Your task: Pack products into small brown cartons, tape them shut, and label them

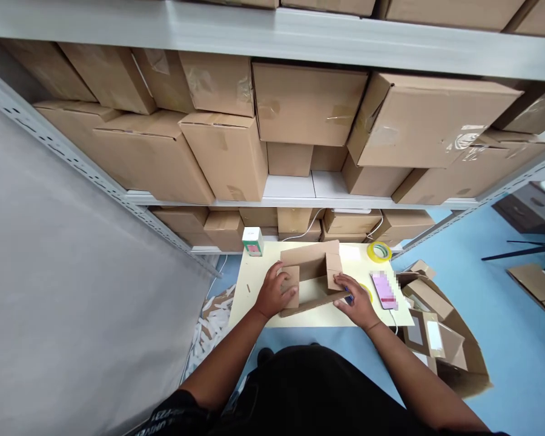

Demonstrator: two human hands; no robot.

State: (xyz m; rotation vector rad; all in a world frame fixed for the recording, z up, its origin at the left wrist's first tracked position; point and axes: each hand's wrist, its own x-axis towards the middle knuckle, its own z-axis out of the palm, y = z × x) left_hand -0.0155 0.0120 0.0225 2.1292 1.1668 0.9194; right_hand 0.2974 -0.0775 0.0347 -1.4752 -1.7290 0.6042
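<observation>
A small, partly folded cardboard box (309,266) lies on a pale yellow table (254,290) in front of me. My left hand (275,292) grips the box's left end flap, fingers curled round it. My right hand (356,298) rests on the box's right front corner, pressing the right flap, and it seems to hold a blue pen under the fingers. The box's far wall stands up and its inside is open.
A small white and green box (253,240) stands at the table's far left. A yellow tape roll (379,251) and a phone (383,289) lie to the right. Flat cardboard blanks (436,327) pile on the blue floor at right. Shelves of cartons (309,109) rise ahead.
</observation>
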